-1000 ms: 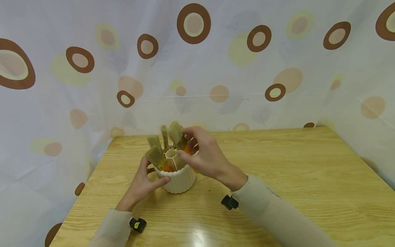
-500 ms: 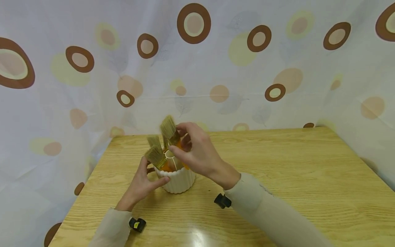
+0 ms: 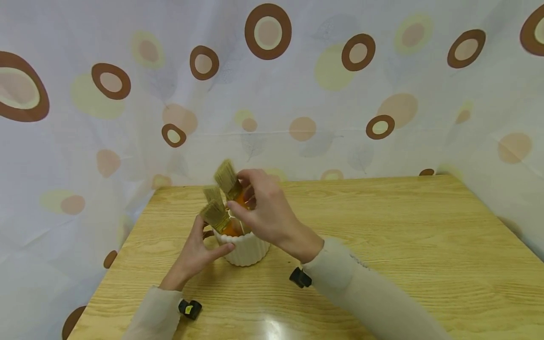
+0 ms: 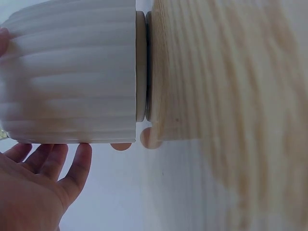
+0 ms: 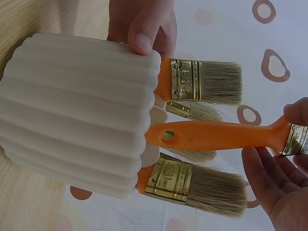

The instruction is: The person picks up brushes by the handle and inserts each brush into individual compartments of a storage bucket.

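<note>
A white ribbed pot (image 3: 246, 250) with a scalloped rim stands on the table, holding several paintbrushes, bristles up. My left hand (image 3: 195, 252) grips its left side, thumb near the rim in front and fingers behind. In my right hand (image 3: 269, 212), thumb and fingers pinch one paintbrush (image 5: 207, 135) by the ferrule end of its orange handle. That handle is mostly out of the pot, its hole showing and its tip overlapping the rim in the right wrist view. Close beside it, another paintbrush (image 5: 217, 192) and a second paintbrush (image 5: 219, 82) lean in the pot.
The pot sits on a light wood-grain table (image 3: 382, 236), left of its middle. A pale curtain (image 3: 297, 94) with brown and yellow circles hangs behind and at both sides. Both wrists carry a small black camera mount (image 3: 190, 309).
My right hand has moved left, lifting the pinched paintbrush up out of the pot and tilting it over toward the left-hand brushes. My left hand and the pot have stayed in place.
</note>
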The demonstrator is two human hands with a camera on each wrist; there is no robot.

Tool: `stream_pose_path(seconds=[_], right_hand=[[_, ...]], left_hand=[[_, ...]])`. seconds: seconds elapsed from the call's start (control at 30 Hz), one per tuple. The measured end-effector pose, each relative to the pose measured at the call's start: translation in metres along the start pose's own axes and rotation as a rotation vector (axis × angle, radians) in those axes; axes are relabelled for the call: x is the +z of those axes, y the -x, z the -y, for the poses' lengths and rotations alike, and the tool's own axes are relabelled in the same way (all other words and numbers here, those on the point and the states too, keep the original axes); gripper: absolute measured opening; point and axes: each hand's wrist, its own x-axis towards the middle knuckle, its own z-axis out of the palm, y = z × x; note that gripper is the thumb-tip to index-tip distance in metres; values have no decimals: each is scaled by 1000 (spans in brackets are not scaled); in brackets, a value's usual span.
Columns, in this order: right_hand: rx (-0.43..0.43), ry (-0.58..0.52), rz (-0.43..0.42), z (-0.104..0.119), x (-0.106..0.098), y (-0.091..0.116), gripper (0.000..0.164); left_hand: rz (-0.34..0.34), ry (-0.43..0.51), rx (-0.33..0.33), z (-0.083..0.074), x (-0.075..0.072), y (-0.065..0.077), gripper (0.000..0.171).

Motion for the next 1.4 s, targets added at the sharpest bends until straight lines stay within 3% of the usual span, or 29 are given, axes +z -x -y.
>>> stream_pose_path(seconds=[0.33,0.63,0.93,1.4], right_hand=[[44,204,-20,3,14,9,44],[54,282,-10,-2,21,18,44],[12,347,2,-12,26,27,43],[158,378,26,-26,31,37,48]], left_hand=[[-1,-5,10,-3,0,0,88],[-1,-3,12,-1,0,0,87],[-7,-5,0,-3,1,0,86],[-10,-9,-6,-3,1,0,84]])
